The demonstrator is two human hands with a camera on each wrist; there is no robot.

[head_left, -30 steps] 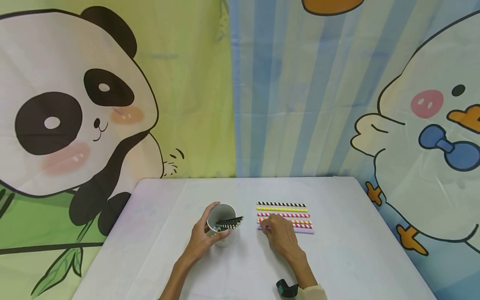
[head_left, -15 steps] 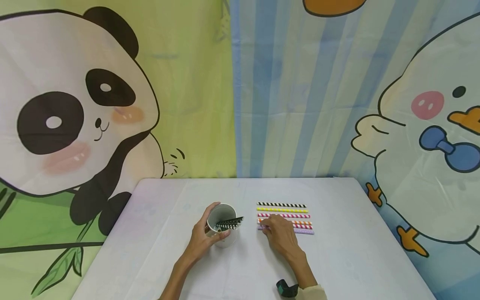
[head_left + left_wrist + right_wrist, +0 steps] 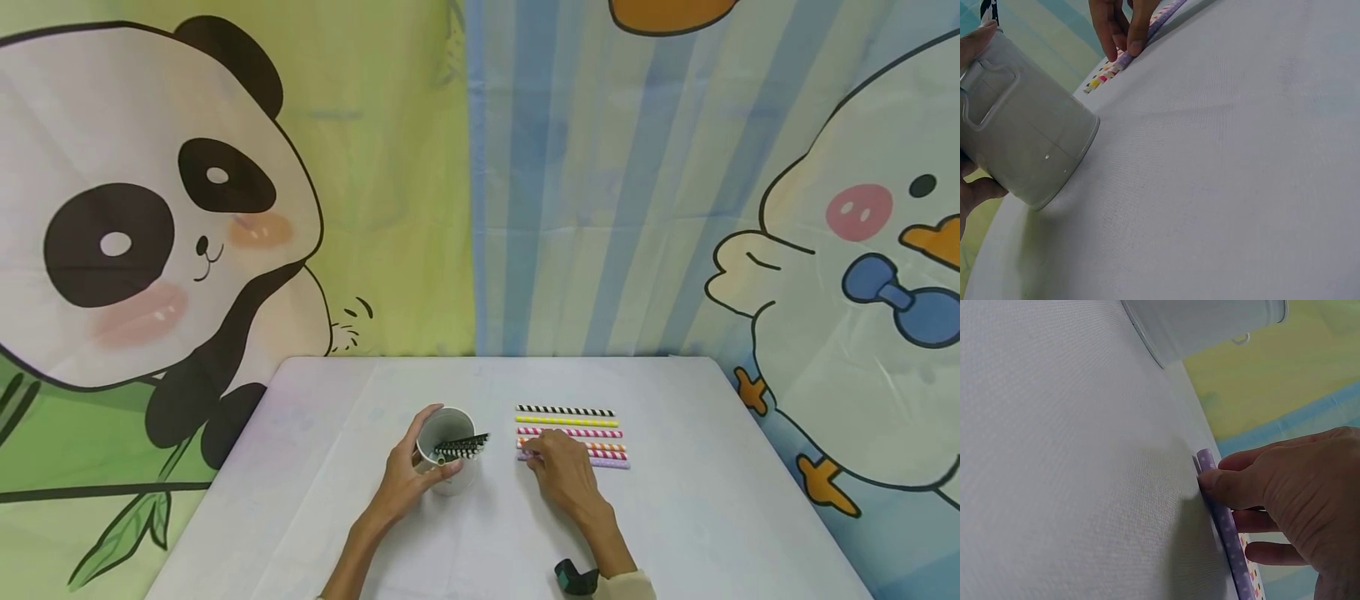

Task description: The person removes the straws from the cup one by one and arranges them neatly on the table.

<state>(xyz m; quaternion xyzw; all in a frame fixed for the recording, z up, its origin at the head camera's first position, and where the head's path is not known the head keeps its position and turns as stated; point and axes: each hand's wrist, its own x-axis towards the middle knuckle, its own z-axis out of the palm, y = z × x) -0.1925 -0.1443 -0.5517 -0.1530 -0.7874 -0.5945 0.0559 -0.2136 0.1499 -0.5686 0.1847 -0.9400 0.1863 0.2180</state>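
Note:
In the head view my left hand point(image 3: 401, 482) grips a small white bucket point(image 3: 453, 481), fingers and thumb around its sides near the rim. Several black-and-white patterned straws point(image 3: 465, 448) lean inside it, ends over the right edge. The left wrist view shows a handle loop on the bucket point(image 3: 1035, 131) and its base at the table. To the right, my right hand point(image 3: 567, 475) is over a row of paper straws. Its thumb and fingers pinch a purple dotted straw point(image 3: 1225, 528) near one end; this straw lies nearest me in the row.
Beyond the purple one lie pink-striped point(image 3: 613, 455), orange-striped point(image 3: 606, 446), another pink-striped point(image 3: 592, 433), yellow point(image 3: 570, 422) and black-and-white point(image 3: 566, 410) straws, side by side. A black wrist device point(image 3: 576, 577) is beside my right sleeve. Printed curtains stand behind the white table point(image 3: 690, 517).
The head view has shifted very slightly. Both hands, the bucket and the straws keep their places.

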